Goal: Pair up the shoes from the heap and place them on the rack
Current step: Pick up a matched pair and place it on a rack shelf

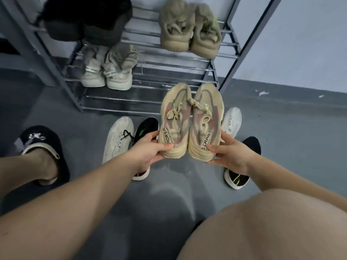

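Note:
I hold a pair of beige and pink sneakers side by side above the floor, toes toward the rack. My left hand [148, 147] grips the heel of the left sneaker [175, 119]. My right hand [227, 152] grips the heel of the right sneaker [205, 121]. The grey metal rack [169, 76] stands just beyond them. It carries a tan pair [189, 29] on an upper shelf, a black pair [86, 19] to its left, and a pale grey-beige pair [109, 72] on a lower shelf.
On the grey floor lie a white sneaker [117, 139], a black sneaker with green mark [146, 128], another white sneaker [231, 121] and a black sneaker [242, 166]. My foot in a black slipper [45, 151] is at left. A pale wall is at right.

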A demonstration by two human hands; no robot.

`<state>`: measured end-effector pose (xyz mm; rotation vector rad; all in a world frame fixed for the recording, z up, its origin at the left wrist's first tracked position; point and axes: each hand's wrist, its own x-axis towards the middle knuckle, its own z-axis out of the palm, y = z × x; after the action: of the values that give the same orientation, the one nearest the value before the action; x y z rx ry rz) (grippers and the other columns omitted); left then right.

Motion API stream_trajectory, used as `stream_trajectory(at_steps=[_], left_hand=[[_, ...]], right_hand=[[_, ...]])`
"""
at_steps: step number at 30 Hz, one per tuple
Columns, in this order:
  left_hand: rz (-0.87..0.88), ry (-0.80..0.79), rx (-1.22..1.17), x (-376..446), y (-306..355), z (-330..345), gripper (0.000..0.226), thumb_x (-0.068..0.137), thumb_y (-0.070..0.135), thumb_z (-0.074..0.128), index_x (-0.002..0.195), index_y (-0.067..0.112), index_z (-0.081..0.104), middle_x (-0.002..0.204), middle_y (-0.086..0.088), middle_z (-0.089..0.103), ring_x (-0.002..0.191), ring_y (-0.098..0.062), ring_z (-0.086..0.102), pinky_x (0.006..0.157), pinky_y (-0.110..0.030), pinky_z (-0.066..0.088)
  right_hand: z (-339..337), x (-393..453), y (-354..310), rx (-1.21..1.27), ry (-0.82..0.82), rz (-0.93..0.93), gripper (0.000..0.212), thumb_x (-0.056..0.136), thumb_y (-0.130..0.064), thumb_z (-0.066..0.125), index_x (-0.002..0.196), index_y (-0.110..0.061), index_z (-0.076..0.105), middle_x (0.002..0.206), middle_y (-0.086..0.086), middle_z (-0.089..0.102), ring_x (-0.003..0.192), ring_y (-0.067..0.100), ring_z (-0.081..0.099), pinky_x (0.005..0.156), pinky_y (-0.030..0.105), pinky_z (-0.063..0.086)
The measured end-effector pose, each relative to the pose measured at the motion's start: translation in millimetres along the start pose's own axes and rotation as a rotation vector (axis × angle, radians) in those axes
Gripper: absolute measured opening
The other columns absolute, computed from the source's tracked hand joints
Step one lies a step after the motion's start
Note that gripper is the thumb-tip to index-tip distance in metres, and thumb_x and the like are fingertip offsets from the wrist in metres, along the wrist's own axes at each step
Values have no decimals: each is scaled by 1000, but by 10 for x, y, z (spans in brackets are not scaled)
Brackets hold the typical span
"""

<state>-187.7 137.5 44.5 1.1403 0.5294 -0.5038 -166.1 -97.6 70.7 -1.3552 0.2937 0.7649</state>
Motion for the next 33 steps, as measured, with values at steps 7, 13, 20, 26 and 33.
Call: stream_trajectory(at_steps=[7, 13, 20, 26, 33], left_hand=[[74, -6, -24, -109, 442, -24, 63, 82, -7, 61, 139, 10, 40, 125, -12, 61, 107, -24, 61, 71, -29, 52], [75, 0, -8, 77, 649, -88, 52, 85, -6, 59, 134, 6, 45, 110, -9, 66, 92, -19, 64, 75, -31, 51], [67, -7, 87, 559, 1043, -137, 36, 87, -3, 57, 121, 9, 55, 98, -2, 68, 87, -13, 64, 66, -26, 55], [64, 25, 153, 1047, 1489, -117, 30, 87, 2, 59, 115, 12, 58, 97, -1, 67, 87, -12, 63, 66, -25, 53], [32, 71, 165, 1534, 1682, -70, 18, 85, 7, 64, 103, 8, 58, 91, -3, 65, 82, -11, 61, 80, -28, 51]], right_hand=[[225, 41, -492, -72, -6, -54, 65, 84, 6, 60, 136, -32, 48, 107, 4, 66, 88, 23, 64, 67, 36, 60], [307, 307, -689, -62, 42, -40, 70, 83, 5, 62, 142, -28, 40, 105, 6, 69, 88, 25, 66, 70, 39, 59], [344, 790, -959, -32, 119, -56, 46, 85, 4, 62, 126, -14, 49, 98, 10, 67, 81, 24, 64, 73, 41, 57], [385, 1240, -1265, 23, 182, -90, 25, 86, 2, 62, 109, -7, 58, 91, 7, 67, 76, 18, 65, 50, 26, 57], [326, 1618, -1388, 72, 316, -139, 21, 85, 4, 63, 102, -8, 60, 87, 7, 67, 73, 18, 66, 53, 30, 57]])
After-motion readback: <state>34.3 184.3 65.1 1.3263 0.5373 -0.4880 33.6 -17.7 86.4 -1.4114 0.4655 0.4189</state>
